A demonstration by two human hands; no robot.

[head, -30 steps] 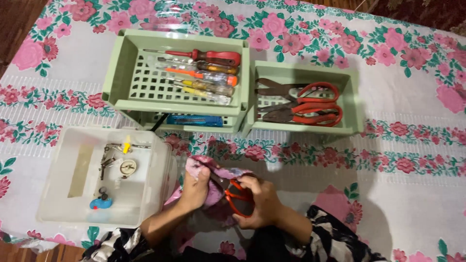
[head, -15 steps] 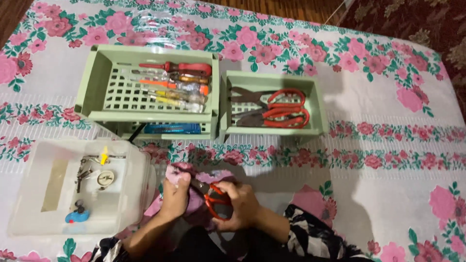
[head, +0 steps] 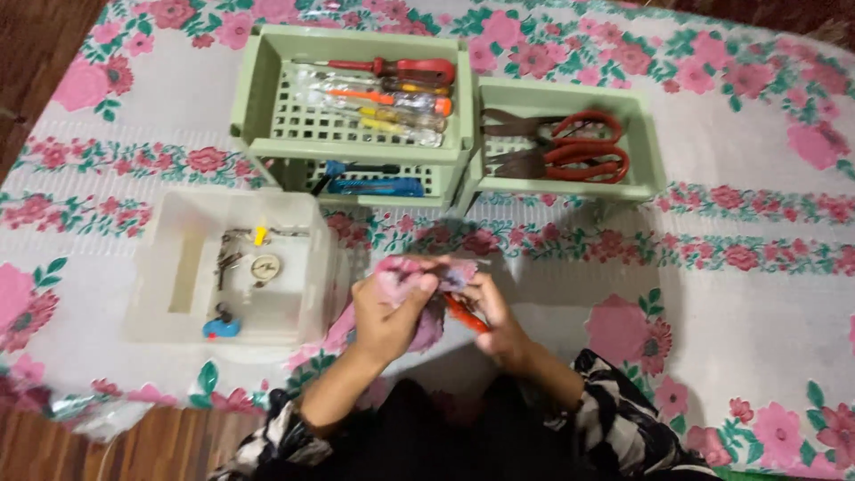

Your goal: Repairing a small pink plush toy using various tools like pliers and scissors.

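Note:
My left hand grips a pink cloth and presses it around a tool. My right hand holds that tool by its red handle; its working end is hidden inside the cloth. Both hands meet just in front of me, over the flowered sheet near its front edge.
A translucent white box with small metal parts and a blue piece sits left of my hands. Behind stand a stacked green basket of screwdrivers and a green basket holding red-handled pliers or shears. Wooden floor borders the sheet on the left.
The view has swung so the baskets sit further right and lower. My hands have shifted the cloth higher over the tool, leaving less of the red handle showing.

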